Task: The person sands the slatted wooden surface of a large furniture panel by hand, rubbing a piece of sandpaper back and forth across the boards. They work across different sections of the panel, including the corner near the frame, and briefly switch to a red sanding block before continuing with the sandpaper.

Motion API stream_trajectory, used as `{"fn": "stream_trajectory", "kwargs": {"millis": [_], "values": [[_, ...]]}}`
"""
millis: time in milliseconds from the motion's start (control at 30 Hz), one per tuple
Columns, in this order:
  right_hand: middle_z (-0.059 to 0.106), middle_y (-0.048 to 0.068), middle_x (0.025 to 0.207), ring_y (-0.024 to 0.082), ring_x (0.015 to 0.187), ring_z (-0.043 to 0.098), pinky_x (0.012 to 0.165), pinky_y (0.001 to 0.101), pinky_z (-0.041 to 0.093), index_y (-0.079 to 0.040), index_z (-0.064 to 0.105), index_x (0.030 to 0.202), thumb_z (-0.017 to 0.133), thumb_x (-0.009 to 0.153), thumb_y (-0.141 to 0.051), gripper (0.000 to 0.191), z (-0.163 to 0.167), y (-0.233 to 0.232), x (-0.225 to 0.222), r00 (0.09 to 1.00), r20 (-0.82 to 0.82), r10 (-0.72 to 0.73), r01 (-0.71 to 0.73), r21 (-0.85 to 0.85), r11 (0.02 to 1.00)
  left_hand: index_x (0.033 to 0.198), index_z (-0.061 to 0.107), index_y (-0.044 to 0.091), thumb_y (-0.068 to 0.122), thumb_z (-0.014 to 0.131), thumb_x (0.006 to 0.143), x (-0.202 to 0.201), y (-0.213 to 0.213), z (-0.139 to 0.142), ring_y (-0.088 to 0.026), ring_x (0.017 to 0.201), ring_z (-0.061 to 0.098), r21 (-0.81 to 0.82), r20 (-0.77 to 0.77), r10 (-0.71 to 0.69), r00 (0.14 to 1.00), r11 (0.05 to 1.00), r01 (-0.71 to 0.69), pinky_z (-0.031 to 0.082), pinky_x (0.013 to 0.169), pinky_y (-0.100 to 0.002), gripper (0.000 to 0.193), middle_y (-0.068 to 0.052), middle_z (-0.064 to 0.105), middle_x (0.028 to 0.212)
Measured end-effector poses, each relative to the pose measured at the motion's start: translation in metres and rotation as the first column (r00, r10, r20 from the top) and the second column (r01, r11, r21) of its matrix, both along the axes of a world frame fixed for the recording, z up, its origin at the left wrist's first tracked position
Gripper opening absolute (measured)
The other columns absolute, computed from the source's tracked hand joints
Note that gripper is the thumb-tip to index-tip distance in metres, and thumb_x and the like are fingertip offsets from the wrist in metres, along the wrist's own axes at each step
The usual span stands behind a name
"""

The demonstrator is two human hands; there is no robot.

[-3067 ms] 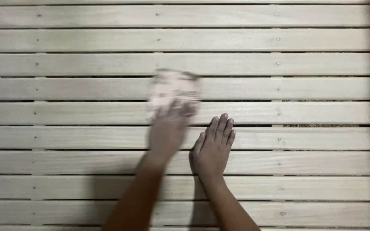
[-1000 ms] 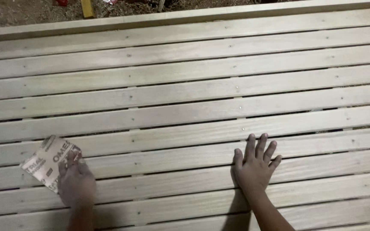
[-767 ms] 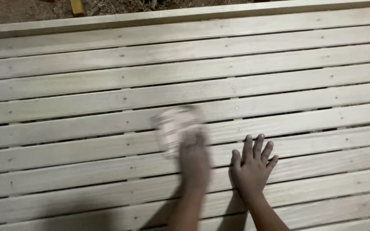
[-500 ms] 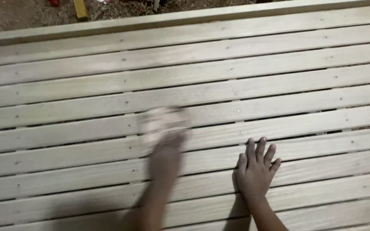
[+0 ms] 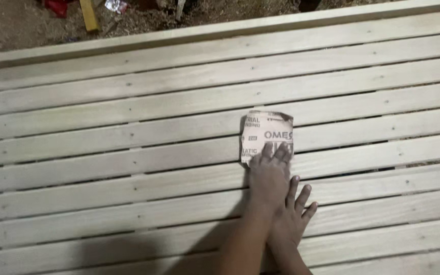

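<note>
Pressing flat on a sheet of sandpaper [image 5: 266,135], the left hand [image 5: 269,175] pins it with straight fingers against the pale wooden slats [image 5: 128,147], holding nothing else. The right hand [image 5: 292,219] lies open and empty just behind, partly under the left wrist. Gaps between slats could catch the paper's edge and tear it; splinters could prick the spread fingers.

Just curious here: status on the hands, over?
Left hand pressing sandpaper sheet flat on wooden slats. Right hand flat beside. Nothing in the way.
</note>
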State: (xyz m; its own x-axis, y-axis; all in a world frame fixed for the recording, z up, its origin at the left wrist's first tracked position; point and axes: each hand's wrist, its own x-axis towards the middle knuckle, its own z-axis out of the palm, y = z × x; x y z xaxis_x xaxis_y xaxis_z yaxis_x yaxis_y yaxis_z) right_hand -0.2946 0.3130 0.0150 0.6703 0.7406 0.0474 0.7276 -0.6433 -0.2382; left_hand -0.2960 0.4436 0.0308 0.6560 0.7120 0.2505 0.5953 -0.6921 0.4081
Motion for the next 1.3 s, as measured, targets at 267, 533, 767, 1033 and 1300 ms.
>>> {"fn": "stream_trajectory", "kwargs": {"millis": [267,533,767,1033,1300], "values": [[0.014,0.01,0.171,0.042,0.156,0.004,0.118,0.0689,0.001,-0.019,0.037,0.156,0.04,0.098,-0.04,0.062,0.008,0.01,-0.007,0.996,-0.04,-0.079,0.076,-0.081,0.994,0.138,0.065,0.012,0.019,0.049,0.111,-0.277,0.124,0.027,-0.025,0.126,0.065,0.357,-0.107,0.579,0.808,0.781,-0.512,0.053,0.107,-0.041,0.033,-0.005,0.067,0.137],[0.014,0.012,0.171,0.043,0.157,0.006,0.118,0.0702,0.002,-0.018,0.037,0.158,0.041,0.1,-0.039,0.062,0.01,0.005,0.0,0.998,-0.02,-0.053,0.053,-0.02,0.998,0.145,0.061,0.014,0.026,0.06,0.096,-0.042,0.104,0.003,-0.039,0.131,0.053,0.303,-0.035,0.327,0.945,0.904,-0.302,0.044,0.105,-0.056,0.05,-0.015,0.06,0.144],[0.018,0.014,0.172,0.044,0.158,0.006,0.119,0.0713,0.004,-0.007,0.038,0.157,0.043,0.1,-0.033,0.063,0.013,0.004,0.0,0.998,-0.052,-0.044,0.043,-0.011,0.999,0.139,0.064,0.024,0.025,0.057,0.095,-0.038,-0.003,0.031,-0.029,0.141,0.049,0.014,-0.002,-0.041,0.999,0.999,0.041,0.036,0.114,-0.055,0.045,0.003,0.058,0.148],[0.024,0.014,0.171,0.041,0.157,0.011,0.121,0.0663,0.006,-0.005,0.037,0.158,0.044,0.102,-0.033,0.063,0.017,0.003,0.002,0.998,-0.017,-0.064,0.065,0.049,0.997,0.143,0.06,0.016,0.017,0.059,0.09,-0.404,-0.03,0.01,-0.032,0.131,0.059,0.164,-0.606,0.215,0.765,0.976,-0.145,0.046,0.114,-0.045,0.053,-0.007,0.059,0.152],[0.028,0.018,0.167,0.04,0.154,0.021,0.119,0.063,0.012,-0.003,0.038,0.156,0.05,0.098,-0.039,0.07,0.04,-0.121,-0.094,0.977,-0.039,0.209,-0.205,0.092,0.974,0.123,0.066,0.011,0.02,0.052,0.092,-0.388,-0.078,0.033,-0.036,0.138,0.051,-0.014,-0.096,-0.1,0.99,0.995,0.099,0.042,0.112,-0.052,0.035,-0.013,0.06,0.142]]}}
